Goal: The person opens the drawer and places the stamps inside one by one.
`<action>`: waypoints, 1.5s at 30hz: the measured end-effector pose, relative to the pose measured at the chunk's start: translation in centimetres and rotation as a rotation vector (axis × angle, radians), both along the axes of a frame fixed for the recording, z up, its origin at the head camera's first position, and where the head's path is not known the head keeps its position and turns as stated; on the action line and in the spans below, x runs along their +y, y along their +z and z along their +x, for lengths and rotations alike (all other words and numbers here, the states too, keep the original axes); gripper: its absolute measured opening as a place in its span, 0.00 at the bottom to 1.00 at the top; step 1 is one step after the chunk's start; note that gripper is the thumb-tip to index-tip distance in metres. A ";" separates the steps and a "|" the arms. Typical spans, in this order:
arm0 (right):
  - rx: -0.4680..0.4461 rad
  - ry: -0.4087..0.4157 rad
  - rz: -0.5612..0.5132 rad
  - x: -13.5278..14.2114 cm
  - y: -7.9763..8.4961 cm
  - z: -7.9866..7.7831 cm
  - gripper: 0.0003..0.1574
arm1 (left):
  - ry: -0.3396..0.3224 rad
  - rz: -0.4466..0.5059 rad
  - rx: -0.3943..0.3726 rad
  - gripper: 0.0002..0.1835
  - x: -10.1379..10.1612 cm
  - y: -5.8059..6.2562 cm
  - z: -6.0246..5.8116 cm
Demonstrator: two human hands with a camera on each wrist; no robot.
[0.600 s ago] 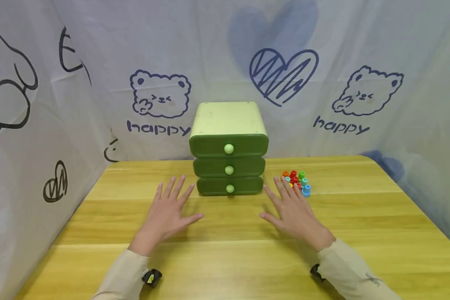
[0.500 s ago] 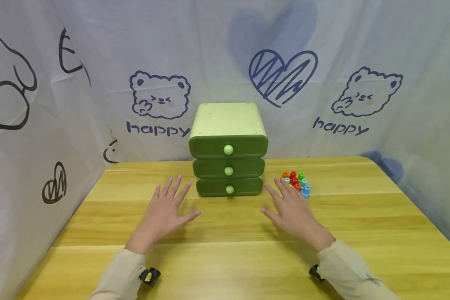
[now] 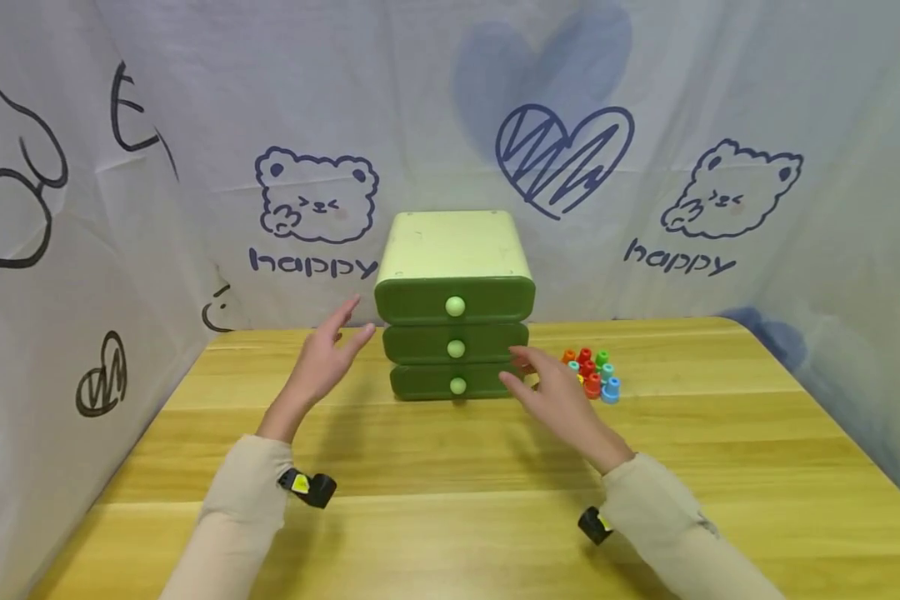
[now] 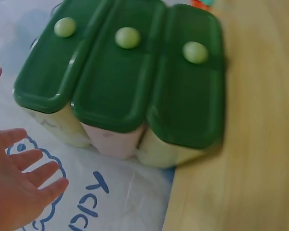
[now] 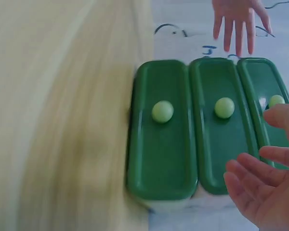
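Flanking the three-drawer cabinet [image 3: 429,303], both hands are above the wood-grain tabletop [image 3: 420,525]. Left hand [image 3: 321,360]: off the cabinet's left side, apart from it; fingers extended and spread in the left wrist view, palm turned inward. Right hand [image 3: 558,404]: overlapping the right ends of the lower drawers in the head view; fingers loosely bent, thumb held away from them. Contact between right fingertips and drawer fronts: cannot tell.

Cabinet stands upright near the far table edge, about mid-width. Pale cream top; dark green drawer fronts, each with one round light-green knob [image 3: 455,307]. All three drawers appear pushed in. Just right of the cabinet, a cluster of small stepped pegs [image 3: 587,369] (red, orange, green, turquoise, yellow, blue) near the right hand. Black camera at each cream sleeve cuff [image 3: 637,483]. Behind: white cloth [image 3: 435,125] printed with bears, hearts and "happy".
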State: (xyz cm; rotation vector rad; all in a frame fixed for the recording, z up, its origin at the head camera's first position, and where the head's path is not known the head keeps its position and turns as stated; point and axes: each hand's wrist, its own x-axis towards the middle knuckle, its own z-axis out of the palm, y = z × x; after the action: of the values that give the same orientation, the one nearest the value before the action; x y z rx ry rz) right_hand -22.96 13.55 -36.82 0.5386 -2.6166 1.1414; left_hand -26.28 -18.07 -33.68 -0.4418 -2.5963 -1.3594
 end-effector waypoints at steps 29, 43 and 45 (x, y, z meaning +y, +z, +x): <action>-0.282 0.069 -0.370 -5.7 4.0 -3.4 0.26 | -0.027 0.500 -0.252 0.33 3.6 5.5 -8.0; -0.325 0.018 -0.463 -6.5 4.3 -4.4 0.22 | -0.080 0.512 -0.292 0.33 3.9 5.2 -8.9; -0.293 -0.009 -0.444 -6.6 4.4 -4.5 0.22 | -0.090 0.518 -0.289 0.33 3.9 5.2 -9.0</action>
State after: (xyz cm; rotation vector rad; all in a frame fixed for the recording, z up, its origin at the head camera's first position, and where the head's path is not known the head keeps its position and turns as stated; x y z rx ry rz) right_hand -27.46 6.92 -32.40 0.2826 -2.4570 1.8500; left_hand -35.29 -14.17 -28.48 -0.2959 -2.3034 -2.1793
